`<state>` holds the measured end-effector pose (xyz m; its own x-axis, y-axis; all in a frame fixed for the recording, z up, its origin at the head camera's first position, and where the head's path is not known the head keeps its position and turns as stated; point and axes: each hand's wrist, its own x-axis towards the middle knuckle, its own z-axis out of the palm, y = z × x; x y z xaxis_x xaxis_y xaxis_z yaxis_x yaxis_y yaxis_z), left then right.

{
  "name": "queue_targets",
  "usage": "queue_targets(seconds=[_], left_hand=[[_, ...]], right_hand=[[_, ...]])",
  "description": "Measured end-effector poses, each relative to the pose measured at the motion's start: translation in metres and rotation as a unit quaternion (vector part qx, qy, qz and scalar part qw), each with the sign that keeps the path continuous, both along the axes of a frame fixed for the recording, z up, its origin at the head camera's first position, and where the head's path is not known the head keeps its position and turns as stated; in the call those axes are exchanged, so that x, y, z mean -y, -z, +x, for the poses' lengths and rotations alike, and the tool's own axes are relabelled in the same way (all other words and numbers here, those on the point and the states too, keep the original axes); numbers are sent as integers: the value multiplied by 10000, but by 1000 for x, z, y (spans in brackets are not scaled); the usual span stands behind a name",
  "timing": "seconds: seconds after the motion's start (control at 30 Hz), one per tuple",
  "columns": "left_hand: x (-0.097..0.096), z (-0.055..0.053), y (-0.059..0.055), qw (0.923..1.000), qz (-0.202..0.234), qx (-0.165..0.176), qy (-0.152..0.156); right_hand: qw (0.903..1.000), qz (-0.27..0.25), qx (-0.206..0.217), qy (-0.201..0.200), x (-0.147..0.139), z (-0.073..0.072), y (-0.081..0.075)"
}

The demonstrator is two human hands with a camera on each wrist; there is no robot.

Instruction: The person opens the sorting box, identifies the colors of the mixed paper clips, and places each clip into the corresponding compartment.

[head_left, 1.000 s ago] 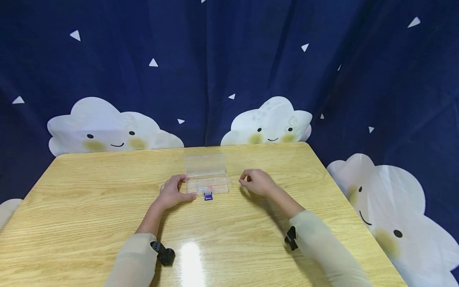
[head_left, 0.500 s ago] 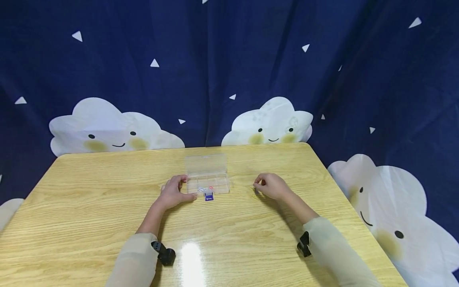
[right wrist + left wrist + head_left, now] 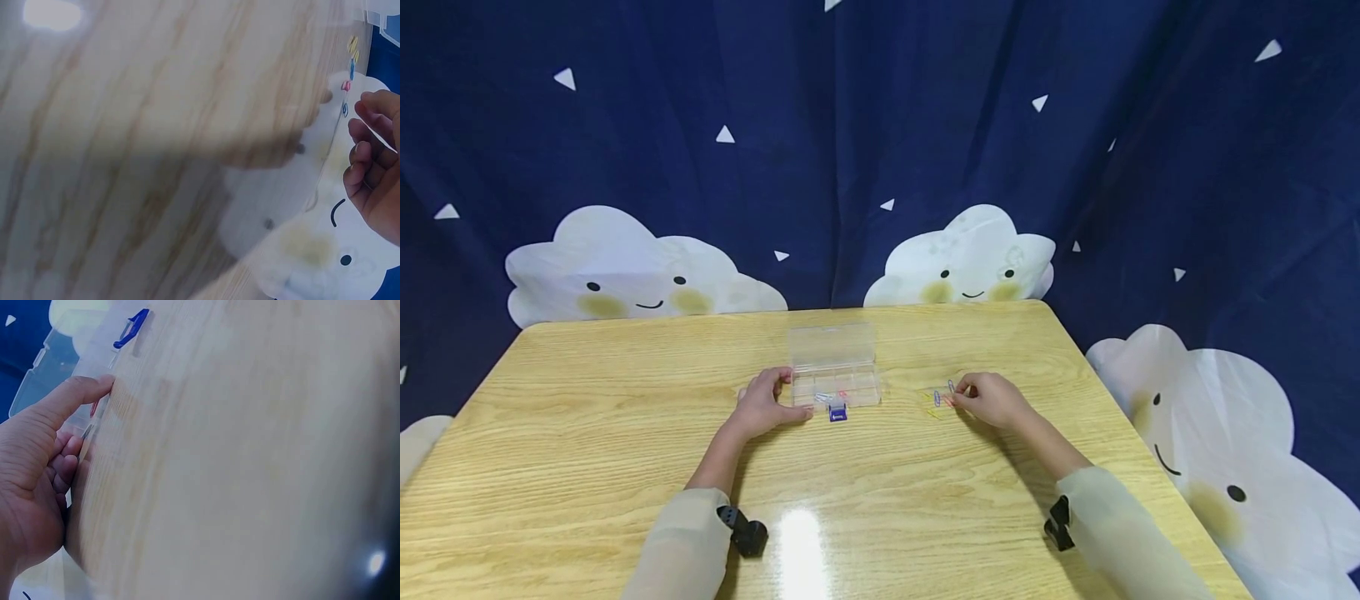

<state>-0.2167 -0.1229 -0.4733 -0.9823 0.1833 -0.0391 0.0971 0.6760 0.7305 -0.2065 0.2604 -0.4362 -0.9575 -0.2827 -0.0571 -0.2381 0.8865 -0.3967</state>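
Note:
A clear plastic compartment box (image 3: 867,385) stands with its lid raised at the back and its blue latch (image 3: 837,412) hanging at the front. Small silver and red pieces lie in its front compartments. My left hand (image 3: 763,404) holds the box's left end, thumb at the front corner and fingers toward the back. In the left wrist view that thumb lies along the box's edge near the blue latch (image 3: 131,329). Over at the right, my right hand (image 3: 996,400) has its bent fingertips beside several paper clips (image 3: 937,398), yellow, blue and red. I see nothing held in it.
Both hands work over a light wooden table (image 3: 625,458). A dark blue curtain (image 3: 820,150) with white clouds hangs behind the far edge and along the right side. A bright light reflection lies on the near tabletop.
My right hand has moved right and slightly nearer, from beside the box to the paper clips, which its shift has uncovered. My left hand and the box stay put.

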Motion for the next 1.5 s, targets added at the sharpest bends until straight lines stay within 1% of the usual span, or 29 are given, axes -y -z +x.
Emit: queue_targets(seconds=[0.3, 0.53, 0.67, 0.87, 1.13, 1.37, 1.43, 1.5], left_hand=[[0, 0, 0, 10000, -32, -35, 22], [0, 0, -1, 10000, -32, -14, 20], [0, 1, 0, 10000, -36, -2, 9], [0, 1, -1, 10000, 15, -11, 8], [0, 1, -1, 10000, 6, -20, 14], [0, 1, 0, 10000, -39, 18, 5], [0, 1, 0, 10000, -42, 27, 3], [0, 1, -1, 10000, -50, 21, 3]], right_hand=[[9994, 308, -111, -107, -3, 5, 1], [9989, 428, -154, -67, -1, 7, 1], [9985, 484, -216, -137, 0, 8, 2], [9974, 545, -367, -298, 2, 8, 5], [9967, 621, -416, -305, 6, 6, 6], [9959, 638, -559, -324, 8, 4, 5], [9961, 610, -543, -345, 8, 4, 5], [9971, 541, -451, -283, 9, 3, 4]])
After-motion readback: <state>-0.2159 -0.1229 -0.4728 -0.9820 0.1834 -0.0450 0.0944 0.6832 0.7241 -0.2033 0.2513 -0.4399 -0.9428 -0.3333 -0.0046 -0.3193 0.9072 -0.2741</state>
